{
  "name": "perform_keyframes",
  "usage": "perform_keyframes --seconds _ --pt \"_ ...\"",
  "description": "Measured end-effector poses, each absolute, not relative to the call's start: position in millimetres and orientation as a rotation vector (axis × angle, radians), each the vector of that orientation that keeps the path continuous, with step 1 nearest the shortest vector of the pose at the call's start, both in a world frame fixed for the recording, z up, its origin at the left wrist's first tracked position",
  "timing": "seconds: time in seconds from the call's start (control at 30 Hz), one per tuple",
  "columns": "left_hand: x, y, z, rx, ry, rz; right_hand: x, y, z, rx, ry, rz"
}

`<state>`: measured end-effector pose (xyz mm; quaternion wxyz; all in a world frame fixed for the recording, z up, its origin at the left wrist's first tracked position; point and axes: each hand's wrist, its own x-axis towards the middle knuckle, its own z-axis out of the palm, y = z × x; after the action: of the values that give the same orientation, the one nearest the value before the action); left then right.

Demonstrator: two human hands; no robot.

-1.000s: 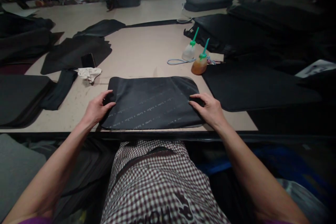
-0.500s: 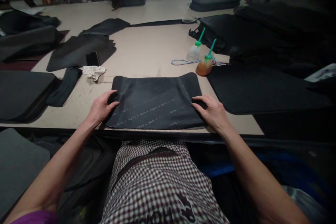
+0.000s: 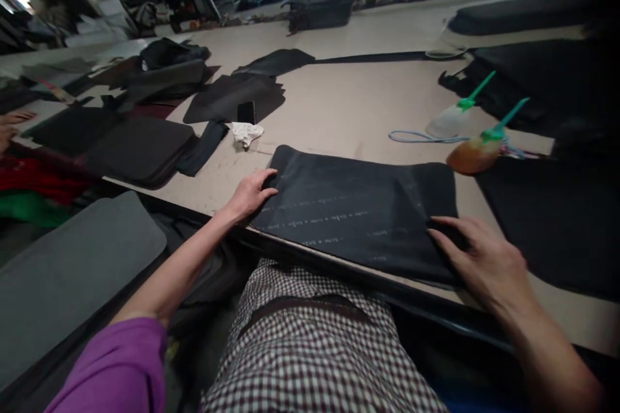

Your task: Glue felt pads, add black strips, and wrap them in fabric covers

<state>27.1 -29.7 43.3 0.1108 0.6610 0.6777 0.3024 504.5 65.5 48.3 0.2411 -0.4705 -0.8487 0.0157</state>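
Note:
A black rounded fabric panel with faint printed lines lies at the near edge of the beige table. My left hand rests on its left edge, fingers curled over the rim and thumb on top. My right hand lies on the panel's right edge with fingers stretched forward, pressing the fabric. Both hands touch only this panel.
Two glue bottles with green nozzles, one amber, one clear, stand beyond the panel beside a blue cord. Black panels lie right and left. A white rag and another person's hand are at left.
My head has turned left and tilted, so the table now slants and the left side of the room shows. Both hands stay on the panel's edges.

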Motion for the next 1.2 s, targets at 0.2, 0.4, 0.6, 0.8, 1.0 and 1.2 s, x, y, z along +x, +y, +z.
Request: perform_keyframes --seconds 0.2,0.4,0.6,0.8,1.0,1.2 --pt "28 -31 42 1.947 1.995 0.913 504 67 47 -1.312 -2.325 0.027" --pt "24 -32 38 1.965 1.976 0.927 505 67 47 -1.322 -2.339 0.031" --pt "26 -33 37 1.969 1.977 0.928 504 67 48 -1.304 -2.331 0.025" --pt "20 -32 30 2.071 2.087 0.958 501 61 51 -1.404 -2.334 -0.015" --pt "32 -30 36 2.132 2.238 0.759 501 60 49 -1.467 -2.314 0.014" --pt "87 -17 52 2.418 1.816 0.427 503 63 47 -1.463 -2.318 0.062"
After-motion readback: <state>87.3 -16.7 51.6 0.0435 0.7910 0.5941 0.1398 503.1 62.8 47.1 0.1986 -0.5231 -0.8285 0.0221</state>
